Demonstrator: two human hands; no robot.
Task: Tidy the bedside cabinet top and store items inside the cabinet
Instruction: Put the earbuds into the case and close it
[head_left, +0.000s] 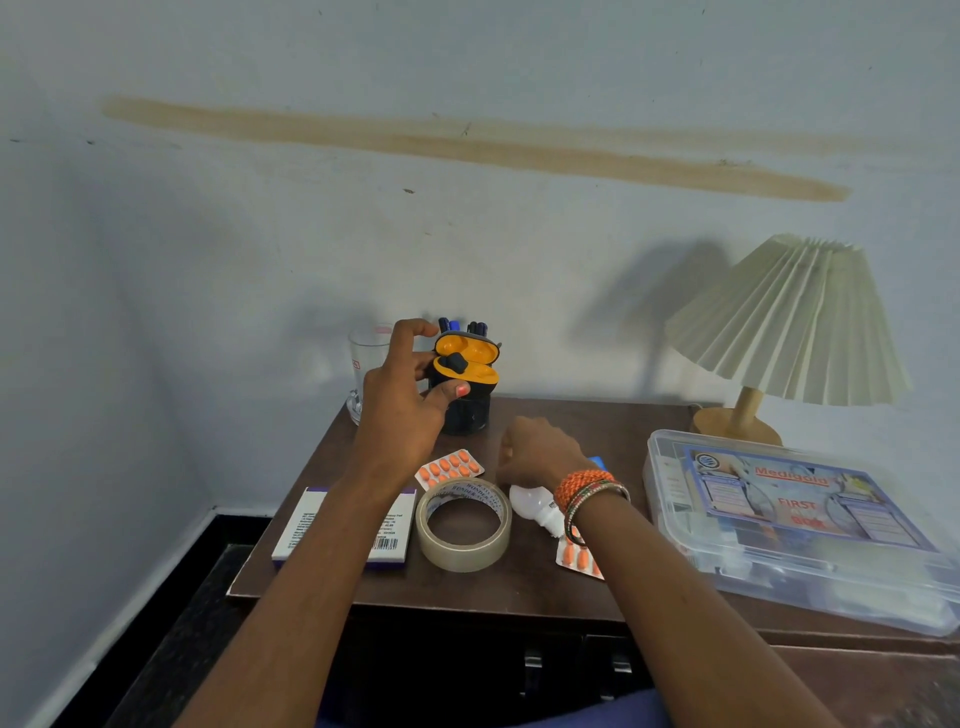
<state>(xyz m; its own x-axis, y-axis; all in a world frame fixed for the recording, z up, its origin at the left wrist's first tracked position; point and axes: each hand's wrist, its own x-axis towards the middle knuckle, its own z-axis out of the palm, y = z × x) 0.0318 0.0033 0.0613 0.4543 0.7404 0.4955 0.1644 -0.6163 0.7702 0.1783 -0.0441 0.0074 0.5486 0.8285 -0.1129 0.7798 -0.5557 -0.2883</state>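
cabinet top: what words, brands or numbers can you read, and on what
"Medigold", red, on the label of the clear first aid box.
"FIRST", red, lower on the same label; the word beneath it is blurred.
"WONDER", repeated on the inner ring of the tape roll; the rest is unclear.
White medicine carton: a barcode and small print, too small to read.
Glass: a small red mark, unreadable.
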